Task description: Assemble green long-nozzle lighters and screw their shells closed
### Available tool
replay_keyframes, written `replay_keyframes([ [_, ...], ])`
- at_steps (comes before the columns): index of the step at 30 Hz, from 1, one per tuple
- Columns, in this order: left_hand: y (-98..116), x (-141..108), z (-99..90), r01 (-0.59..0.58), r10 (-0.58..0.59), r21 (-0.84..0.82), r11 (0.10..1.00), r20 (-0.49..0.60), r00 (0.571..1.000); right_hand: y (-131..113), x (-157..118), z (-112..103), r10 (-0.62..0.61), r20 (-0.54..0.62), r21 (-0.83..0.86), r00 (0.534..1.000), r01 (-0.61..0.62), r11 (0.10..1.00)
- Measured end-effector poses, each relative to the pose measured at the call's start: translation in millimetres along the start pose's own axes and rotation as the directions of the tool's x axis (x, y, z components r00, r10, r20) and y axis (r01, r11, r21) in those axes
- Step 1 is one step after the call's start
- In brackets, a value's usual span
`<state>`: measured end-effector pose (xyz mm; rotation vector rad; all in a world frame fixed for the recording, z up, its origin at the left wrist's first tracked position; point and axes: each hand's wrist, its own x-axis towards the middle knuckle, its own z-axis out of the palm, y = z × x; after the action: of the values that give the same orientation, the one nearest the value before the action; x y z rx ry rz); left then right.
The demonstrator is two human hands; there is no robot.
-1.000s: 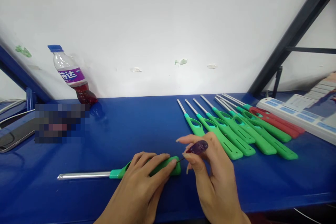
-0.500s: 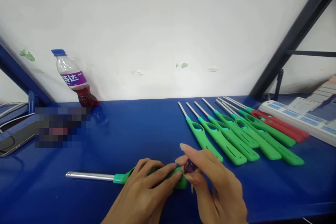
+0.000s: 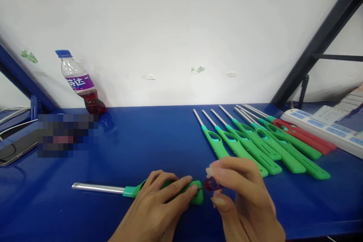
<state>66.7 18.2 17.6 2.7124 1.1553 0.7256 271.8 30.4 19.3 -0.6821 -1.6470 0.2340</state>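
Note:
A green long-nosed gas lighter [image 3: 200, 196] lies on the table with its silver tube pointing left. My left hand [image 3: 161, 200] is closed over its handle, pressing it to the tabletop; much of the handle is hidden under the fingers. Just beyond the handle's right end, my right hand [image 3: 244, 196] pinches a small tool with a translucent dark red and purple grip [image 3: 212, 185] between thumb and fingers. A thin dark shaft seems to run from the grip to the handle's end; whether it touches is too small to tell.
Several green lighters [image 3: 232, 141] and red lighters [image 3: 309, 138] lie in a row at the right, beside a white power strip [image 3: 326, 124]. A drink bottle [image 3: 82, 83] stands at the back left, near a phone-like dark device [image 3: 19, 147]. A white wall [image 3: 170, 38] borders the blue table [image 3: 141, 140].
My right hand has drawn the small tool slightly right, away from the handle's end, and its fingers have shifted on the grip. My left hand stays on the lighter.

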Motion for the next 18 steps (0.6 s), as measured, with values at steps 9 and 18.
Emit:
replay_keyframes([
  [9, 3.7, 1.0, -1.5, -0.011, 0.011, -0.003, 1.000, -0.049, 0.999, -2.6, -0.4, 5.5, -0.005, -0.164, 0.029, 0.987, 0.010, 1.000],
  [18, 4.5, 3.4, 3.3, -0.052, 0.053, 0.011, 0.999, -0.137, 0.989, -2.6, -1.8, 3.5, 0.019, -0.090, 0.011, 0.996, -0.018, 1.000],
])
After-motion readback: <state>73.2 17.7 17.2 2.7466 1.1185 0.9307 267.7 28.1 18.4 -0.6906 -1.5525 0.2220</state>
